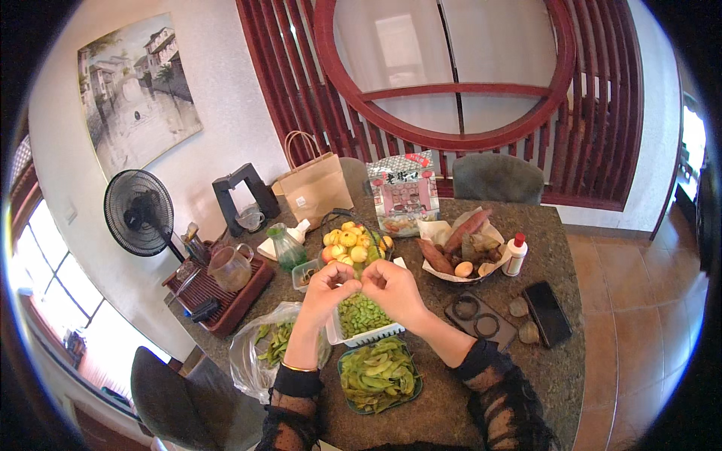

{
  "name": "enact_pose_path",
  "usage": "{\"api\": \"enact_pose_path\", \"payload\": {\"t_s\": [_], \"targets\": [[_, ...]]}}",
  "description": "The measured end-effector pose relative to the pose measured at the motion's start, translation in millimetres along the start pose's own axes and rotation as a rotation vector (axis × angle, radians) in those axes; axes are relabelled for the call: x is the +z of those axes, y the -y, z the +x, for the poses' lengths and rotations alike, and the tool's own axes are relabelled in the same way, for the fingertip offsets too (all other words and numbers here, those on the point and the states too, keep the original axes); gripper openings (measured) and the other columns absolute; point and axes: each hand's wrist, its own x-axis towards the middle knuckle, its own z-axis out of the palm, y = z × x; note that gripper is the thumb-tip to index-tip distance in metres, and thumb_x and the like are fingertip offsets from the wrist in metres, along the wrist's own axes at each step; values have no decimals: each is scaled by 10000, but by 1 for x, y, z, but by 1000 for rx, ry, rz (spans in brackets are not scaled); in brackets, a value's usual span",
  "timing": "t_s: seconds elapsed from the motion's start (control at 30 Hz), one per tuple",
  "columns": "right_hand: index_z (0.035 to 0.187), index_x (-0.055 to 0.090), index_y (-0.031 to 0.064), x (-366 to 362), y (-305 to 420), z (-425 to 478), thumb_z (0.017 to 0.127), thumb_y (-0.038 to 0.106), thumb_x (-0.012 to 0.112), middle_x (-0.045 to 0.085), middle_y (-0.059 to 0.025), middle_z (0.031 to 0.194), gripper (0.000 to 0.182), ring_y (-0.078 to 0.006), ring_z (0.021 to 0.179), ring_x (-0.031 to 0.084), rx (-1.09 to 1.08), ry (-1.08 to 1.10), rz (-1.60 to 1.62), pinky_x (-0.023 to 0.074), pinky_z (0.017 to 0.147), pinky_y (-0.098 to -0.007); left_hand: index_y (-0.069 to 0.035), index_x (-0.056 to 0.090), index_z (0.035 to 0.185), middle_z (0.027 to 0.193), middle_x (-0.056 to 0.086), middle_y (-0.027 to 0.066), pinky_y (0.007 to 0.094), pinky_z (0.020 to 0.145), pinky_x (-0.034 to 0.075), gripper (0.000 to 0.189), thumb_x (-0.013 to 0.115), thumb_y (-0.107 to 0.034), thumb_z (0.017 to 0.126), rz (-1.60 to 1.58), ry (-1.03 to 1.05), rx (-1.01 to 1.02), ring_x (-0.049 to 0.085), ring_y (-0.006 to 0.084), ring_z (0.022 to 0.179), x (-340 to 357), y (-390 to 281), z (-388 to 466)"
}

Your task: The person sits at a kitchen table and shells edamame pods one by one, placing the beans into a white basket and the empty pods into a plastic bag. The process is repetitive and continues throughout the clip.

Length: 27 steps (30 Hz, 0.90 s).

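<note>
My left hand [331,291] and my right hand [393,287] meet at the fingertips above a white plastic basket [374,338] of shelled green beans [364,314]. A small green piece, perhaps a bean pod, shows between the fingertips; which hand grips it is hard to tell. Nearer to me, a green tray [420,389] is heaped with green pods [379,375]. To the left of the basket lies a clear plastic bag [243,349] with more green pods [277,343] in it.
Behind my hands stands a basket of yellow fruit [351,242]. A paper-lined basket with sweet potatoes [468,230] and a white bottle [514,256] are right of it. Phones [547,313] lie at the right. A tea tray [248,299] with a glass pitcher [230,269] stands left.
</note>
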Motion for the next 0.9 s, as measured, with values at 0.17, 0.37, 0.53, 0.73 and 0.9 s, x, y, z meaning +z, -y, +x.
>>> {"api": "enact_pose_path", "payload": {"t_s": [0.17,0.37,0.53,0.73,0.9], "targets": [[835,580,8,0,5,-3,797,68,638,577,-27,712,92,-74,630,525,-126,-12,-215,453,580,-249,-11,604,836,730,598,8,229,600,441,74,635,-74,859,19,-15,-39,535,72,652,0,-4,-1],[811,583,11,3,-22,4,816,126,633,604,-55,694,125,-141,617,594,19,46,76,473,566,-286,9,617,864,753,614,16,230,611,456,85,606,-73,880,108,-7,9,556,79,654,2,0,-1],[878,579,26,-5,-28,8,890,172,582,593,-14,749,147,-97,664,581,333,243,557,481,604,-253,-19,618,857,760,621,14,231,604,492,87,618,-104,874,-5,-25,-102,599,88,655,-1,-2,-1],[899,559,34,4,-34,8,882,209,631,584,-24,752,190,-97,665,578,262,210,426,483,601,-246,-35,623,858,756,624,4,223,590,497,89,635,-123,863,-26,-83,-94,599,80,632,-7,20,4],[886,523,51,4,-40,7,872,232,668,581,-28,759,233,-100,656,580,182,267,233,493,586,-241,-37,625,855,742,625,9,220,595,492,79,631,-116,860,6,-99,-93,591,78,629,-2,13,3]]}}
